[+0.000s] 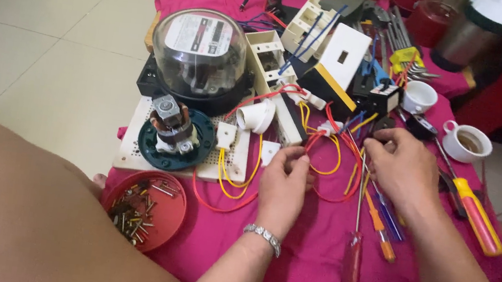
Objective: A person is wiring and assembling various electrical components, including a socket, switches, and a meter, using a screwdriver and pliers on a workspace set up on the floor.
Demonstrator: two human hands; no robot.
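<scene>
The left hand (284,184) pinches a red wire (314,144) between thumb and fingertips, just in front of a small white connector (329,129). The wire's long axis runs up and away from the person toward that connector, then loops back to the right across the cloth. The right hand (401,167) rests palm down with fingers curled over the red and yellow wires (350,173); whether it grips one cannot be told, since the fingertips are hidden beneath the hand. A metal bracelet (264,237) sits on the left wrist.

Several screwdrivers lie under and beside the right hand: one with an orange handle (381,232), one with a yellow-and-red handle (480,219). Their tips are covered by the hand and wires. A glass-domed electric meter (199,56) stands at the rear left, a white perforated board (134,145) in front of it. A red dish of screws (145,208) is partly cut off by the person's knee.

The work surface is a low table draped in a pink cloth (314,253). Pale floor tiles (50,50) lie to the left.
</scene>
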